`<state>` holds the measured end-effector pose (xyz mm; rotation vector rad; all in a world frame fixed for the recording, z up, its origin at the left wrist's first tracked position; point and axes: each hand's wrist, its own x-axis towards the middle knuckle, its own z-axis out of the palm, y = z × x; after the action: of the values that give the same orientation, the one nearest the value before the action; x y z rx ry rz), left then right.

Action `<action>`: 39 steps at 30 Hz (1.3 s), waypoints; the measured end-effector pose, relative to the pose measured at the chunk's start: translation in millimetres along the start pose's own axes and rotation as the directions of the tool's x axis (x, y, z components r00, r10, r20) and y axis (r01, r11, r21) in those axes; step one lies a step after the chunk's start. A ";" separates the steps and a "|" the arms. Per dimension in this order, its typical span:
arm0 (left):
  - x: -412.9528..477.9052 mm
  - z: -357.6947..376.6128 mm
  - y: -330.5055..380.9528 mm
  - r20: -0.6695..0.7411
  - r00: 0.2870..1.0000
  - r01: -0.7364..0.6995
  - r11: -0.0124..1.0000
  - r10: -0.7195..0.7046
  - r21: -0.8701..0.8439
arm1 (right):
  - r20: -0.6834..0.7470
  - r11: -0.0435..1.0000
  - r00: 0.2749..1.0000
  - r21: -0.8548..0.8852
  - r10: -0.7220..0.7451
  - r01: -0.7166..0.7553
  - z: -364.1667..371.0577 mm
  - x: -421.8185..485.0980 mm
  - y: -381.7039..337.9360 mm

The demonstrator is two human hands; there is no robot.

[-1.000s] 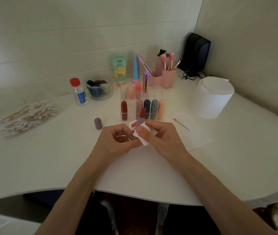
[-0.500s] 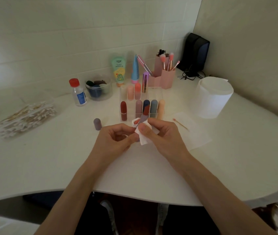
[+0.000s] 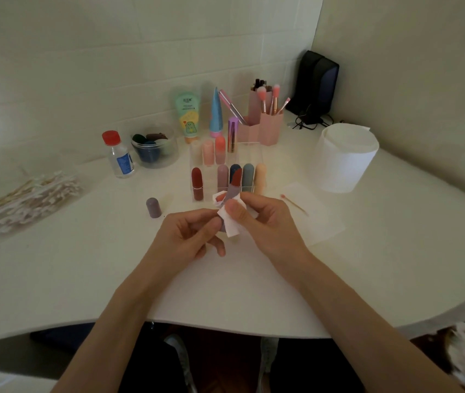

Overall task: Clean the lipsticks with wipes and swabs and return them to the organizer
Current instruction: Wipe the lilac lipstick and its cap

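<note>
White wipe (image 3: 229, 224): folded round the barrel of the lipstick (image 3: 235, 180), and we can see a reddish smear on its upper fold.
Lipstick: uncapped, dark red tip pointing up and away from us, mauve barrel half buried in the wipe. It's up off the table (image 3: 83, 265), just in front of the organizer (image 3: 254, 154).
Left hand (image 3: 188, 236): fingers curled in, thumb and fingertips pinching the lower end of the lipstick.
Right hand (image 3: 265, 222): curled too, thumb pressed flat on the wipe, squeezing it against the barrel.
Cap (image 3: 153, 207): mauve, standing upright on the table, off to the left of the left hand and not touching it.
Organizer: clear, with compartments. We count a red, a dusty pink, a navy, a grey-blue and a peach lipstick in the front row, a pale pink and a coral one behind, all upright.
Swab (image 3: 295, 204): pink-stained tip, lying on a flat paper sheet (image 3: 319, 222) to the right of the right hand.
Bag of swabs (image 3: 27, 199): far left, lying flat.
Paper roll (image 3: 344, 157): standing on end at the right, beyond the sheet.
Back of the table: we've got a red-capped bottle (image 3: 117, 154), a clear jar (image 3: 154, 146) of dark sponges, a green tube (image 3: 188, 117), a blue tube (image 3: 216, 114), pink brush holders (image 3: 268, 129) and a black box (image 3: 316, 83) in the corner.
</note>
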<state>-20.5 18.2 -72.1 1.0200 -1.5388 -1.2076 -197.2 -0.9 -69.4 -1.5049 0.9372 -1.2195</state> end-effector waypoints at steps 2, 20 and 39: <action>1.6 -1.6 -3.8 -0.066 0.998 -0.017 1.000 0.019 0.022 | 0.016 0.999 1.000 -0.050 -0.018 0.019 1.3 0.8 1.8; 0.3 -4.7 -6.6 -0.205 0.978 -0.021 0.999 0.028 0.033 | 0.018 0.997 0.998 -0.035 -0.067 0.068 7.6 1.5 1.6; 1.4 -6.2 -10.8 -0.223 0.975 0.007 1.000 0.000 0.030 | 0.007 0.996 0.998 -0.062 -0.063 0.063 7.8 2.5 3.5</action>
<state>-14.1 13.4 -81.7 1.1381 -1.3834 -1.0360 -189.0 -2.6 -72.5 -1.5966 0.9378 -1.2405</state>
